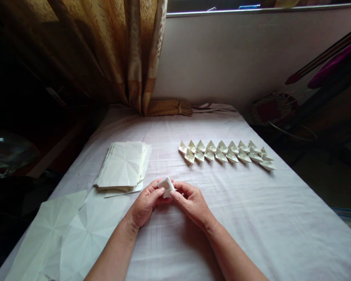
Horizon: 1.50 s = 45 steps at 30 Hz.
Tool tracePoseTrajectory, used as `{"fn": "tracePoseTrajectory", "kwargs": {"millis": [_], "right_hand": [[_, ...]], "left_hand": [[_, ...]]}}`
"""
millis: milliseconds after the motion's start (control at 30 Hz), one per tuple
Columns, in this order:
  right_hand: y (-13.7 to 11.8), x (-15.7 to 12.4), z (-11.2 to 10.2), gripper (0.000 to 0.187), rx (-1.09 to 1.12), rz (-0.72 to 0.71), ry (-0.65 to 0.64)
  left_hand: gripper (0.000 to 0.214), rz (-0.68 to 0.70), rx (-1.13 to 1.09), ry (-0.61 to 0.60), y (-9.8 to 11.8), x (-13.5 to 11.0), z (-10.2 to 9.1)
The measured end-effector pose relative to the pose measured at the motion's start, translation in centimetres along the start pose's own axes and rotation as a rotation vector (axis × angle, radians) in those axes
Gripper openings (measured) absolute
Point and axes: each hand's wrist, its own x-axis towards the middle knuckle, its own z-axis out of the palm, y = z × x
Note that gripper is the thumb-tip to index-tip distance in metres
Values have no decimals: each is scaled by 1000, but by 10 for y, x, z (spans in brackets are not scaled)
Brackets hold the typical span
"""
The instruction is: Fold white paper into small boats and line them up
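Between my two hands, over the cloth-covered table, is a small folded piece of white paper point(166, 186). My left hand point(147, 201) grips its left side, with the thumb on the near face. On the right side, the thumb and fingers of my right hand point(190, 201) pinch it, the fingers curled behind. The far side of the paper is hidden. Beyond my right hand, several small folded paper boats point(221, 152) stand in two rows. A stack of creased paper sheets point(123, 164) lies beyond my left hand.
Loose creased sheets point(89, 230) lie at the left front of the table, beside my left forearm. A gold patterned curtain point(134, 58) hangs down to the table's back edge. The pale sheet point(251, 218) covering the table has soft wrinkles. A round object point(273, 109) stands beyond the right edge.
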Motion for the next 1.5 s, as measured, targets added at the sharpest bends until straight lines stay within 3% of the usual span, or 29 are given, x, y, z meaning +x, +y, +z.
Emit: {"fn": "tracePoseTrajectory", "kwargs": {"millis": [467, 1033, 1300, 1500], "right_hand": [[0, -2, 2, 23, -118, -48, 92], [-2, -2, 0, 19, -88, -35, 61], [-2, -2, 1, 16, -169, -70, 72], [-5, -1, -2, 25, -120, -68, 60]], "left_hand": [[40, 17, -67, 59, -3, 2, 4], [39, 7, -5, 80, -2, 1, 4], [36, 15, 3, 173, -1, 2, 10], [38, 20, -41, 227, 0, 3, 13]]}}
